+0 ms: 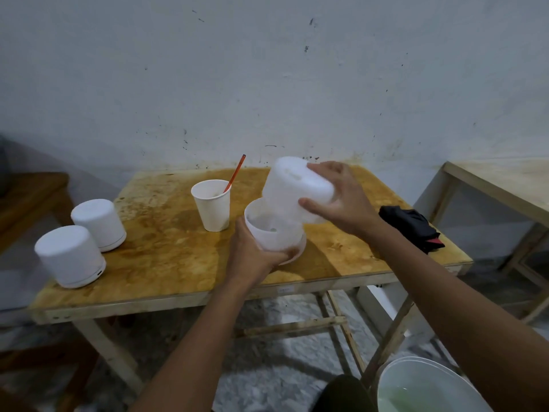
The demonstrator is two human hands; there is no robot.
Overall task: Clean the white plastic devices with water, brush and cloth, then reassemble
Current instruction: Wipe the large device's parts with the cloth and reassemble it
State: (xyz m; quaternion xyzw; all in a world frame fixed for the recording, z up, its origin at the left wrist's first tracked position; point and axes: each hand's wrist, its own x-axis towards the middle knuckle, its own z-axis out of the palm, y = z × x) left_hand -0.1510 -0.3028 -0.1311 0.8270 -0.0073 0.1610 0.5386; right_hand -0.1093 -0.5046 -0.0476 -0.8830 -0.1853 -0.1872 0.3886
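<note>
Centrally, above the stained wooden table (166, 257), the left hand (252, 257) clasps a white plastic device base (273, 233) while the right hand (341, 200) grips its tilted translucent white cover (294, 188). Nearby stand a paper cup (212, 205) holding an orange-handled brush (236, 172), two assembled white devices (69, 257), a black cloth (411, 227).

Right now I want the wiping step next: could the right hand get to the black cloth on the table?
Probably not yet. The right hand is gripping the white device cover, tilted over the base held by the left hand. The black cloth lies uncovered just right of that forearm, so the path looks free once the cover is released.
</note>
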